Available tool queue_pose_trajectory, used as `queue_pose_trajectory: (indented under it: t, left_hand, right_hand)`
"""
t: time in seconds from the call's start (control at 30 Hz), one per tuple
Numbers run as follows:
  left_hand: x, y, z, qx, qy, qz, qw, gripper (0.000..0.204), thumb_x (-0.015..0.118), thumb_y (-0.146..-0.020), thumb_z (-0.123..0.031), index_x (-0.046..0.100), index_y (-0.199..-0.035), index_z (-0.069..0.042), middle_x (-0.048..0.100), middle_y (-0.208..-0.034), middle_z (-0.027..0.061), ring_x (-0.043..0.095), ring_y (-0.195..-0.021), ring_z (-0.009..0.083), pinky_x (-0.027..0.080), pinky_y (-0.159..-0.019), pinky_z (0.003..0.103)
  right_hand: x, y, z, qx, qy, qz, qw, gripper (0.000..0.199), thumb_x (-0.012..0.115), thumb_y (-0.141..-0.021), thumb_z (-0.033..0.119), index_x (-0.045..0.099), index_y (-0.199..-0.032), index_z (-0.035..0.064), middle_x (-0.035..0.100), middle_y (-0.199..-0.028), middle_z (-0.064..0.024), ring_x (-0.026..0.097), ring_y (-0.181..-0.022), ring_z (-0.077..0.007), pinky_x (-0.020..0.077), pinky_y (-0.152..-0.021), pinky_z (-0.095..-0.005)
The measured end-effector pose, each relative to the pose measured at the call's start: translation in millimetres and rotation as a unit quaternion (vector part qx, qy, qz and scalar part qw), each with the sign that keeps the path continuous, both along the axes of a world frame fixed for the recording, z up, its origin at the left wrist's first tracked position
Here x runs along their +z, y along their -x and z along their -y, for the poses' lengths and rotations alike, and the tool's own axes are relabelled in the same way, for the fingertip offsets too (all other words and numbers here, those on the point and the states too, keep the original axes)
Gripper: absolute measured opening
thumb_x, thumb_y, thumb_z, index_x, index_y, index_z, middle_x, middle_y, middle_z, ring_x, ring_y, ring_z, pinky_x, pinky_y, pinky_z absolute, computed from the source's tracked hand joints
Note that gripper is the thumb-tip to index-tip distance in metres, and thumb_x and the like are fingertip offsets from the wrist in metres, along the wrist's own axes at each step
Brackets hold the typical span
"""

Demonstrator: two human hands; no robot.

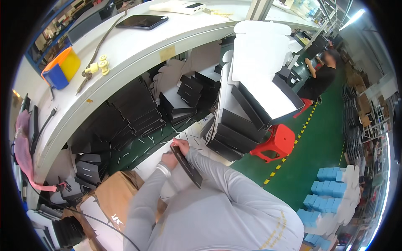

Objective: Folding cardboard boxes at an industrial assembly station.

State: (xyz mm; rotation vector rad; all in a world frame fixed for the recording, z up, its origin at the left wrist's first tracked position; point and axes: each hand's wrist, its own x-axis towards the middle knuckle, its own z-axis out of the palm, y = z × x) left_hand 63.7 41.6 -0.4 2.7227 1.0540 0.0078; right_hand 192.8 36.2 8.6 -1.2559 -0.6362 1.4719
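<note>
Both my hands meet low at the picture's middle, under the white workbench. My left hand (169, 160) and my right hand (181, 146) together grip a flat, narrow black box piece (187, 167) that slants down to the right. Grey sleeves cover both forearms, and a pale band sits on my left wrist. Beneath the hands lies a white die-cut card sheet (153, 161) on the floor.
Stacks of black boxes (134, 115) fill the space under the bench (138, 46). A white-lined box stack (251, 104) stands right, beside a red stool (278, 142). Blue boxes (328, 188) sit lower right. A phone (141, 21) lies on the bench. Another person (320, 77) works far right.
</note>
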Motion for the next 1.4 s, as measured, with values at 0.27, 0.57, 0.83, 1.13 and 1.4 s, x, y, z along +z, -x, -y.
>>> queue_pose_trajectory:
  t: [0.27, 0.57, 0.83, 1.13, 1.4]
  left_hand:
    - [11, 2, 4, 0.056, 0.03, -0.046, 0.997, 0.016, 0.053, -0.072, -0.025, 0.062, -0.072, -0.012, 0.06, -0.059, 0.0099, 0.06, -0.056, 0.0268, 0.048, -0.054, 0.041]
    - [33, 89, 3, 0.452, 0.066, 0.121, 0.881, 0.031, 0.055, -0.078, -0.031, 0.058, -0.069, -0.002, 0.06, -0.071, 0.0198, 0.058, -0.07, 0.0377, 0.046, -0.059, 0.047]
    - [122, 93, 103, 0.291, 0.543, 0.068, 0.785, 0.025, 0.055, -0.079, -0.02, 0.054, -0.069, 0.003, 0.053, -0.051, 0.0073, 0.052, -0.043, 0.0141, 0.04, -0.039, 0.029]
    - [187, 165, 12, 0.36, 0.311, 0.51, 0.716, 0.022, 0.04, -0.087, -0.012, 0.056, -0.091, 0.003, 0.058, -0.068, 0.0068, 0.054, -0.054, 0.0116, 0.04, -0.043, 0.021]
    - [6, 102, -2, 0.306, 0.225, 0.476, 0.793, 0.028, 0.05, -0.087, -0.021, 0.06, -0.093, 0.004, 0.062, -0.078, 0.0059, 0.054, -0.072, 0.0102, 0.044, -0.068, 0.024]
  right_hand:
    - [-108, 10, -3, -0.053, -0.193, 0.152, 0.968, 0.023, 0.058, -0.081, 0.017, 0.06, -0.101, 0.0053, 0.061, -0.089, -0.0035, 0.056, -0.08, -0.012, 0.0448, -0.075, -0.0241]
    - [48, -41, 76, -0.115, -0.195, 0.467, 0.855, 0.008, 0.063, -0.072, 0.011, 0.056, -0.074, 0.0065, 0.051, -0.068, -0.0027, 0.048, -0.062, -0.0123, 0.037, -0.055, -0.0273]
    - [5, -31, 100, 0.105, 0.06, 0.469, 0.875, 0.043, 0.068, -0.072, 0.037, 0.047, -0.058, 0.002, 0.046, -0.05, -0.0059, 0.042, -0.048, -0.0143, 0.0377, -0.048, -0.0299]
    - [-18, -37, 39, 0.049, -0.035, 0.427, 0.902, 0.056, 0.069, -0.069, 0.032, 0.049, -0.111, -0.0013, 0.059, -0.073, -0.0077, 0.057, -0.065, -0.0176, 0.0464, -0.061, -0.0311]
    - [-10, -29, 63, 0.233, -0.061, 0.47, 0.849, 0.056, 0.061, -0.067, 0.017, 0.045, -0.119, 0.0037, 0.055, -0.091, -0.0146, 0.057, -0.076, -0.0255, 0.0466, -0.07, -0.0354]
